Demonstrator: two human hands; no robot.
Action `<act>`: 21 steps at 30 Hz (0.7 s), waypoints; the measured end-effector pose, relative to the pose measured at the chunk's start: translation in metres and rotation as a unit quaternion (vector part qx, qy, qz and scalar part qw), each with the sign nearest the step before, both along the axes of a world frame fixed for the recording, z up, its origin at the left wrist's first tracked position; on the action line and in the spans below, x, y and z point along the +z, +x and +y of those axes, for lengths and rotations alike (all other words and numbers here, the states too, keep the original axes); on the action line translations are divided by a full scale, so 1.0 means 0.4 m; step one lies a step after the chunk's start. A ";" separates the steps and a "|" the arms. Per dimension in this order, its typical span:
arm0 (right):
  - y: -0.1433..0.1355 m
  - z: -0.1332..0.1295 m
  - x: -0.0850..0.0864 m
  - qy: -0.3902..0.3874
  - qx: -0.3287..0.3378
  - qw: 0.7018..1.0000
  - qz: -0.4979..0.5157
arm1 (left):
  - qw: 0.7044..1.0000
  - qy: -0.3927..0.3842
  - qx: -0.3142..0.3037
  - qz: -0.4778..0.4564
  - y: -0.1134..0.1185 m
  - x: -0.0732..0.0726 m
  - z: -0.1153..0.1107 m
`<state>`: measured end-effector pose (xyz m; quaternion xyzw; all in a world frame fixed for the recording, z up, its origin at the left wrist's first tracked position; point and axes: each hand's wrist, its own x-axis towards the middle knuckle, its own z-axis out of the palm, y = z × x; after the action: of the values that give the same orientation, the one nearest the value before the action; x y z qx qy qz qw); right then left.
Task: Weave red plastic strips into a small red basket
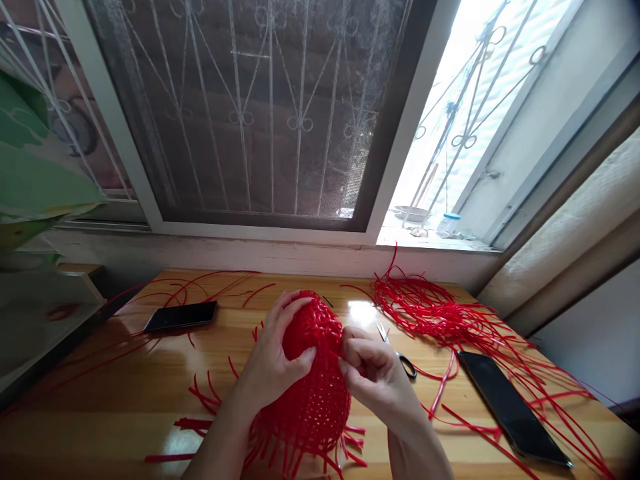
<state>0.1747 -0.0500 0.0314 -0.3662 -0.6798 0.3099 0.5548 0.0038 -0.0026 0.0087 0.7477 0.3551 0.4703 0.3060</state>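
A red woven basket-like piece (320, 400) with an openwork wall stands on the wooden table in front of me, loose strand ends fanning out around its bottom. My left hand (277, 353) is wrapped over its upper left side, thumb and fingers gripping the weave. At the upper right side, my right hand (373, 367) is closed, its thumb and forefinger pinched against a red strand at the weave. The fingertips partly hide that strand.
Scissors (407, 365) with dark handles lie just right of my right hand. A tangled heap of red strands (435, 310) spreads over the right side. One dark phone (183, 316) lies left, another (513, 407) right. A window (265, 230) borders the table's back.
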 end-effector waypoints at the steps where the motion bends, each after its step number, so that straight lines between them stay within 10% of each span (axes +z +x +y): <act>1: -0.004 -0.006 0.002 0.008 -0.011 1.000 -0.013 | 1.000 -0.001 0.002 -0.002 0.001 0.000 -0.001; 21: -0.042 -0.037 0.012 0.118 -0.143 0.976 -0.112 | 0.999 0.002 0.039 -0.003 0.021 0.000 -0.012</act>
<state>0.1581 -0.0647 0.0363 -0.4237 -0.7102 0.1019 0.5529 0.0124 -0.0075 0.0087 0.7324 0.3817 0.4850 0.2874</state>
